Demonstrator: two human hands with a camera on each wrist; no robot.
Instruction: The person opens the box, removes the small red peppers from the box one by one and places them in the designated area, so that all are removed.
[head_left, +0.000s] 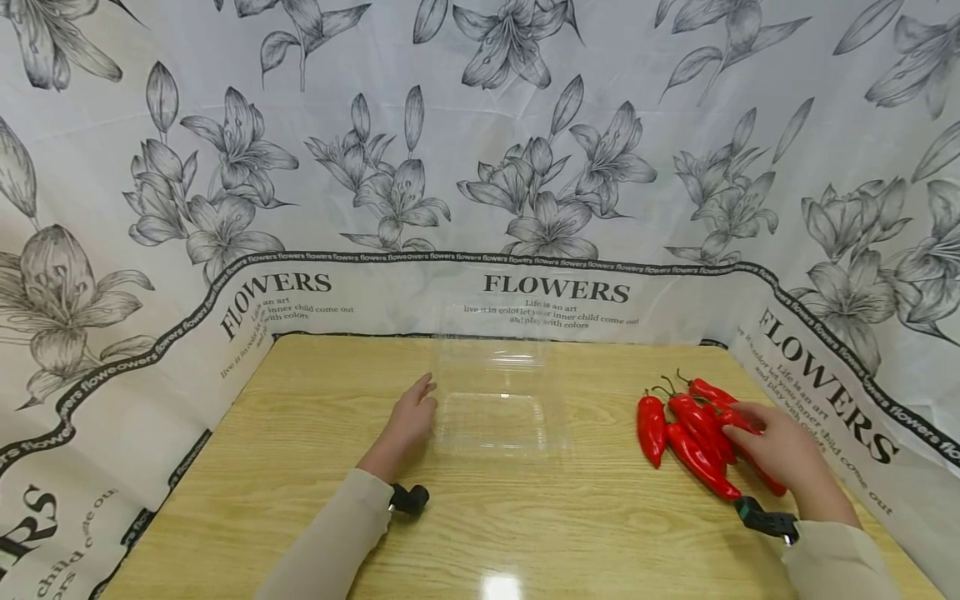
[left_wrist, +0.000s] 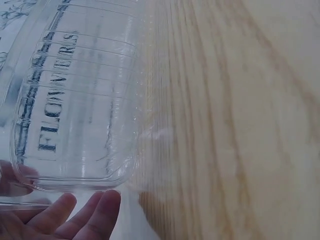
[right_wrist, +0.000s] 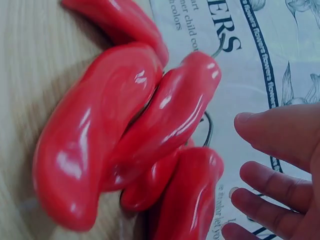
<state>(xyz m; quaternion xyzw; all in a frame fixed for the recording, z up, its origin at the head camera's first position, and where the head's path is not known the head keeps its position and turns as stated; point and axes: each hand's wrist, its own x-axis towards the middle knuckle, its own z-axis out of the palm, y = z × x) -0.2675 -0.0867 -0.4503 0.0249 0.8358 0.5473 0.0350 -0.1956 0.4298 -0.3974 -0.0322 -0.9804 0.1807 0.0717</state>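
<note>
A clear plastic clamshell box (head_left: 491, 395) stands on the table with its lid raised at the back. My left hand (head_left: 410, 421) is at the box's left side, its fingers fairly straight. In the left wrist view the fingertips (left_wrist: 107, 202) come right up to the box's edge. Several glossy red peppers (head_left: 701, 433) with dark curved stems lie in a heap on the right. Over the heap's right side reaches my right hand (head_left: 776, 450). The right wrist view has its thumb and fingers (right_wrist: 270, 182) spread apart beside the peppers, with nothing between them.
The wood-grain table (head_left: 300, 500) is enclosed at the back and sides by a white flower-printed cloth (head_left: 390, 292). Bare tabletop lies between the box and the peppers. Each wrist wears a small black camera mount (head_left: 409, 499).
</note>
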